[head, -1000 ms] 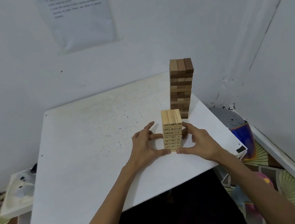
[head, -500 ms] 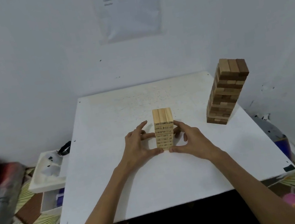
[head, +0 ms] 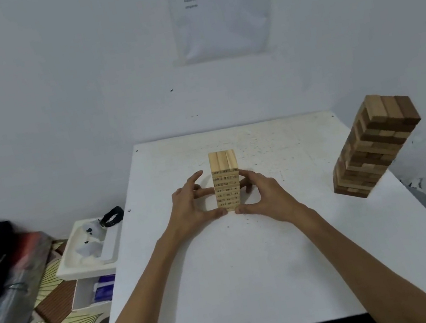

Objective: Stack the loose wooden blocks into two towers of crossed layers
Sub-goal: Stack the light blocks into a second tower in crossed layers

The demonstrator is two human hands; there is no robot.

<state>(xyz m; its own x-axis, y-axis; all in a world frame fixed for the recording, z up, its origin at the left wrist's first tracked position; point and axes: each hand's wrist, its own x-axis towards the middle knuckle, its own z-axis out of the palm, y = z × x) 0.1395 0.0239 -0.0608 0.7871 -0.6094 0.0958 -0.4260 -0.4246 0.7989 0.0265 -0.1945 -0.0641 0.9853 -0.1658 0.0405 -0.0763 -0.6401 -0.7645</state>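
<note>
pale tower (head: 226,184): cupped, likely squaring layers
left hand (head: 194,207): curled round its left
right hand (head: 267,195): curled round its right
dark tower (head: 375,150): far right

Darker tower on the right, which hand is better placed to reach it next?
Right hand, probably: it is nearer the darker tower; the left hand sits beyond the light tower.
</note>
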